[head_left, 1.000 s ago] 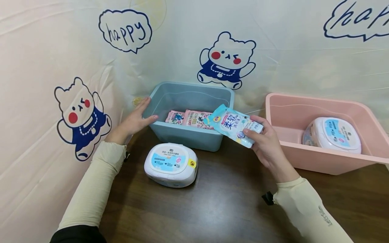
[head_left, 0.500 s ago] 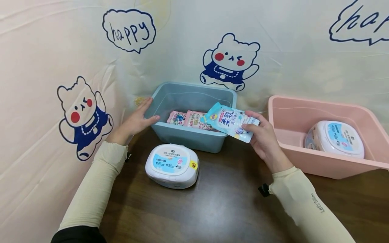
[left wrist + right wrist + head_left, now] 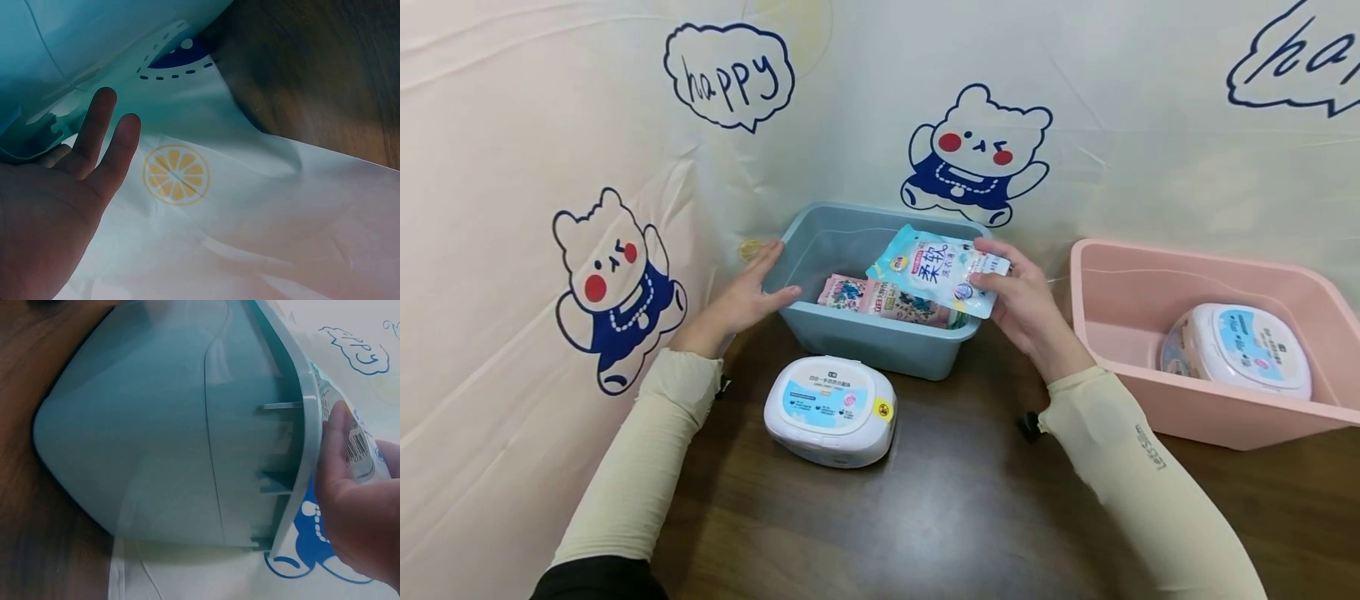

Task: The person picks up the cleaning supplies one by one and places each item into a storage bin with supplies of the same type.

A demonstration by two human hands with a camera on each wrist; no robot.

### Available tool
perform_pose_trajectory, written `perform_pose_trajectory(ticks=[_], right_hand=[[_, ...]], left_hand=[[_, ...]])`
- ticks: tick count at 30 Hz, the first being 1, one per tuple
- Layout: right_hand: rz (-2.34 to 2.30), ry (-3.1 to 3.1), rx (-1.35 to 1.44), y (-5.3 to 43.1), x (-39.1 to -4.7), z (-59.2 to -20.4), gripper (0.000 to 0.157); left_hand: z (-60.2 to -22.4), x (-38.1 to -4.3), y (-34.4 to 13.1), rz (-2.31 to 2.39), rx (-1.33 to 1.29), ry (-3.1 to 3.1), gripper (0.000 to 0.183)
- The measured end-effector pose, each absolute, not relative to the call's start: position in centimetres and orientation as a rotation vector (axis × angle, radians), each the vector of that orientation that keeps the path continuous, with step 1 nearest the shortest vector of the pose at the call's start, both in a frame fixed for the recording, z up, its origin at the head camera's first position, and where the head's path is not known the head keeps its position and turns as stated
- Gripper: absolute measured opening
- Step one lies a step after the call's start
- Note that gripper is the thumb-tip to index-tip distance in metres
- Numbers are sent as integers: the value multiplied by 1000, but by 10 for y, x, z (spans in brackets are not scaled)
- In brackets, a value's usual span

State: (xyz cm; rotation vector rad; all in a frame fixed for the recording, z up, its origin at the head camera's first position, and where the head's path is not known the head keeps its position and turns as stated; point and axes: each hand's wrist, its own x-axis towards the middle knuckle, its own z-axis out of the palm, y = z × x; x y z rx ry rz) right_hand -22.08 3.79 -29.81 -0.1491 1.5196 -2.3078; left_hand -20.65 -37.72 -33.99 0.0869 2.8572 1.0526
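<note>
My right hand [image 3: 1026, 300] pinches a blue and white laundry detergent pouch [image 3: 936, 271] between thumb and fingers, over the right side of a blue-grey plastic bin [image 3: 880, 342]. Inside that bin lie pink floral packets [image 3: 846, 293], partly covered by the pouch in the head view. In the right wrist view the pouch [image 3: 356, 434] shows its barcode side just past the bin's rim [image 3: 309, 400]. My left hand [image 3: 741, 296] rests at the bin's left end, fingers extended along its outside and thumb near the front rim. Its fingers [image 3: 103, 131] look straight in the left wrist view.
A white lidded tub [image 3: 830, 412] with a blue label stands on the brown wooden table [image 3: 925, 500] in front of the bin. To the right is a pink bin [image 3: 1150, 408] holding a similar white tub [image 3: 1243, 350]. A printed cloth [image 3: 850, 100] hangs behind.
My right hand has carried the detergent pouch leftward, from the bin's right front corner to over its opening. The left hand stays at the bin's left end. The head view has shifted slightly.
</note>
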Motion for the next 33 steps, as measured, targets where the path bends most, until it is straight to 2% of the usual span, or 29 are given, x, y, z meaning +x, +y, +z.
perform_pose_trajectory(ticks=[14,33], right_hand=[[-2154,1475,-210,1,-271,-297,59],[-1950,1595,-156,-30,-324,-310,58]], left_hand=[[-337,-205,-384,1011,90,2885,97],[-338,-204,-377,1022,53,2866,97]])
